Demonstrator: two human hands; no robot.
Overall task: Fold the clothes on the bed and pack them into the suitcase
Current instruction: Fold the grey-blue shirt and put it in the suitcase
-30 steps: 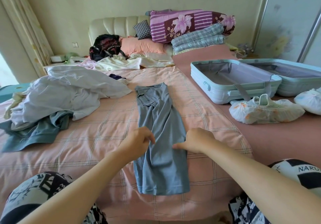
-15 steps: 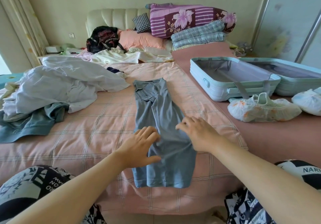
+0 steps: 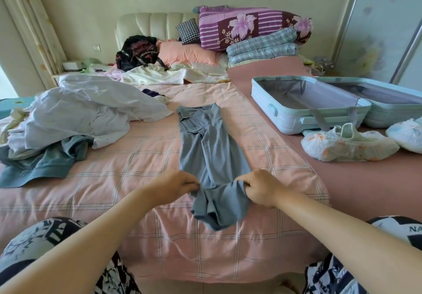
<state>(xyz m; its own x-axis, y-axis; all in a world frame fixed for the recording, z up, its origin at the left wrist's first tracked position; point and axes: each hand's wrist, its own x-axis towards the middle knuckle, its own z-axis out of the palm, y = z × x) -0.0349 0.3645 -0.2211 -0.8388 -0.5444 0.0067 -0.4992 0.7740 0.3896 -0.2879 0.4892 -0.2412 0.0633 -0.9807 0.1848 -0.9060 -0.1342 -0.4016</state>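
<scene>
Left hand [image 3: 175,186] and right hand [image 3: 260,187] each pinch the blue shirt [image 3: 212,147], its length running straight beyond the fingers.

both hands [image 3: 219,188] now pinching shirt [image 3: 212,152], lower half lifted, bunched

both hands [image 3: 175,185] pinching blue shirt [image 3: 212,152], open suitcase [image 3: 303,108] beside

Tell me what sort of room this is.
Most likely a home bedroom: a bed with a padded headboard, a pink pillow and a folded floral quilt at its head, loose clothes on the sheet.
</scene>
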